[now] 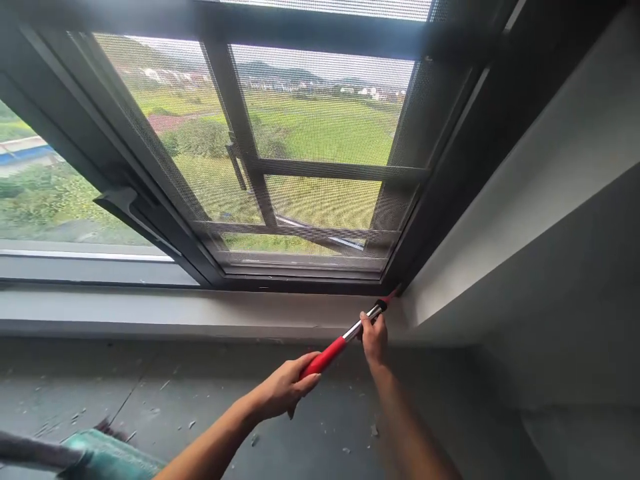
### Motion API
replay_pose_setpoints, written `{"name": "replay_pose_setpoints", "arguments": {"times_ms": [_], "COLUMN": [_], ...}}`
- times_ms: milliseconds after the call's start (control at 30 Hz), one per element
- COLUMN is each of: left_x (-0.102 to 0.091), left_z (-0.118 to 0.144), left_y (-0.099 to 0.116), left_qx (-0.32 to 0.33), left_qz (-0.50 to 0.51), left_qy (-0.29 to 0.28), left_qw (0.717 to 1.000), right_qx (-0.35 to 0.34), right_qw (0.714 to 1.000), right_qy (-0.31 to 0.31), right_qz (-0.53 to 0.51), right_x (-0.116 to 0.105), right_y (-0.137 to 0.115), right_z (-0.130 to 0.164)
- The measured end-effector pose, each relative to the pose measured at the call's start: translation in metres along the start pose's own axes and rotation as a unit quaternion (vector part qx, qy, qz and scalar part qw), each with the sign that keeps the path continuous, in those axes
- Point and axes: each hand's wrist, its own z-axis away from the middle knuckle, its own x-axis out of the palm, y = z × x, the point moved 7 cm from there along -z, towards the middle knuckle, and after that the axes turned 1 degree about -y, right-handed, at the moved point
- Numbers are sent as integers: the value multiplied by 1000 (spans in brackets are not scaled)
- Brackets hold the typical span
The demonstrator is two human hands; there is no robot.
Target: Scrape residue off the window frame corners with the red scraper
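Long slim tool (pixel 345 340) with a red grip at the near end, a shiny metal shaft in the middle, a black collar and a small red tip at the far end. Held slanted, rising from lower left to upper right. Tip touching the bottom right corner of the window frame (pixel 310 283), just above the sill. Red grip well below that frame, out over the floor.
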Motion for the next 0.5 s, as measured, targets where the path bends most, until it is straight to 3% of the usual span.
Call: {"name": "replay_pose_setpoints", "arguments": {"times_ms": [233,400,500], "left_x": [12,44,68], "left_z": [12,11,7], "left_y": [3,15,10], "left_qx": [-27,-30,-42], "left_qz": [-20,-46,-64], "left_qy": [8,8,40], "left_qw": [999,998,996], "right_qx": [-15,10,21], "right_qw": [999,1000,997], "right_qy": [-47,-29,-69], "right_qz": [-4,6,26], "right_x": [0,-24,-32], "right_y": [-2,6,8], "right_z": [4,-2,-9]}}
